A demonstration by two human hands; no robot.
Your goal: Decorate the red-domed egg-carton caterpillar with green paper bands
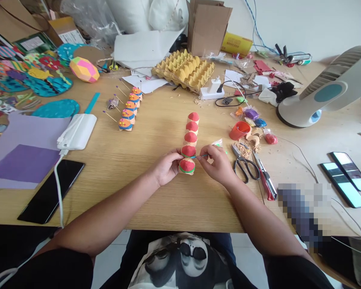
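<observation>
In the head view, a strip of egg carton cups [190, 138] lies on the table, pointing away from me. Each cup carries a red dome, and the two nearest have green bands round the lower edge. My left hand [169, 165] pinches the strip from the left, by the two nearest cups. From the right, my right hand [215, 161] pinches a thin blue stick-like thing [202, 155], its tip at the second-nearest cup. To the left stands a finished-looking caterpillar-like strip [130, 108] in orange and blue, with pins sticking out sideways.
Scissors [245, 162] and a box cutter [265, 178] lie right of my right hand. Beyond them are an orange cup [240, 130], bags of coloured clay [251, 114] and a white fan [321, 92]. A yellow egg tray [185, 69] sits behind; a black phone [51, 192] lies left.
</observation>
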